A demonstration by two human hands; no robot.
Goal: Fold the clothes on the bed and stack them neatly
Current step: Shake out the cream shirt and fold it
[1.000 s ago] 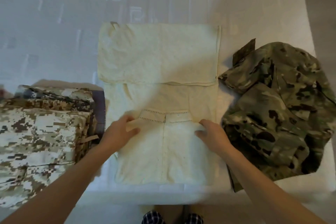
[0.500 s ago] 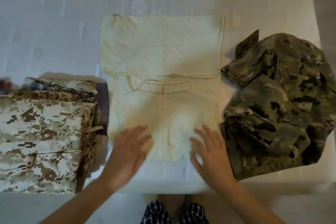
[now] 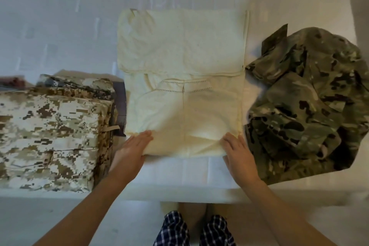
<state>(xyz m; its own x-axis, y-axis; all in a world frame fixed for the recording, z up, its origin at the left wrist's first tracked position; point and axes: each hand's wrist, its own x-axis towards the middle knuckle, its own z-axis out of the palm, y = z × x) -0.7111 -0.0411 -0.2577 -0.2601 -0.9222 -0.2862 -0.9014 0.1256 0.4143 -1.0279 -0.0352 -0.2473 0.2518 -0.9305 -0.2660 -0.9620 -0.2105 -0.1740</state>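
Note:
A cream garment (image 3: 183, 94) lies partly folded in the middle of the bed, its far half doubled back toward me and its near end folded over. My left hand (image 3: 132, 149) rests on the garment's near-left corner, fingers together on top and thumb hidden under the edge. My right hand (image 3: 238, 154) holds the near-right corner the same way, thumb at the fold. A folded stack of tan digital-camouflage clothes (image 3: 50, 136) sits to the left. A crumpled green camouflage jacket (image 3: 305, 106) lies unfolded to the right.
The white bed sheet (image 3: 65, 26) stretches away beyond the clothes. The bed's near edge (image 3: 189, 191) runs just under my wrists. My legs in checked shorts (image 3: 193, 229) stand against it. A dark folded item (image 3: 120, 106) pokes out between the stack and the cream garment.
The near end of the cream garment was folded away from me, then my hands smoothed back over it. They have now slid out to its near corners.

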